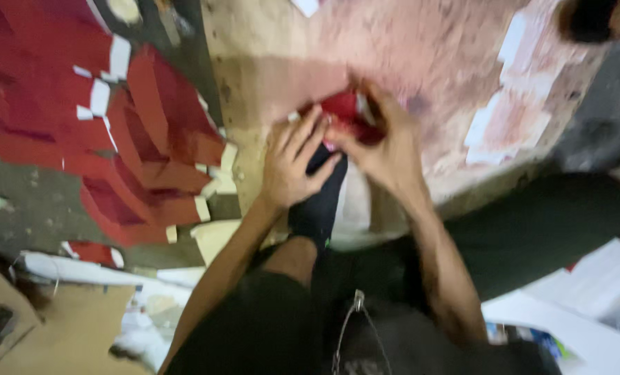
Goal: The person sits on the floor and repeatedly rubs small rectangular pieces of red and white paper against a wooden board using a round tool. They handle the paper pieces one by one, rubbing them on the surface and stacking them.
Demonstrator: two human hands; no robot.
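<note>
Far left: heap of red card pieces (pixel 143 132) with white edges, fanned across the grey floor (pixel 39 201), long strips running roughly top to bottom of view. Below it, brown cardboard (pixel 67 326) and white scraps. No container visible anywhere; nothing holds anything.

Centre: worn wooden board (pixel 289 48), stained pinkish, lying flat on the floor, used as the work surface. Left hand (pixel 292 163) rests on it palm down, fingers spread and pointing up-right, fingertips touching the small red piece (pixel 343 111). Thumb lies over a black thing (pixel 320 201), probably a foot or sock, blurred.

Red piece sits just ahead of both hands, at the near middle of the board, directly between the fingertips. Long axis can't be told, mostly covered and motion-blurred.

Right hand (pixel 386 149) curled over the red piece from the right, fingers bent down onto it, looks like pinching or pressing its edge; exact grip not clear. Right hand covers more of it, so it's the nearer one.

Right: white paper strips (pixel 511 42) stuck on the board, dark trouser leg (pixel 546 222), white sheets (pixel 601 278) lower right. Another person's dark shape (pixel 591 17) at top right corner.
</note>
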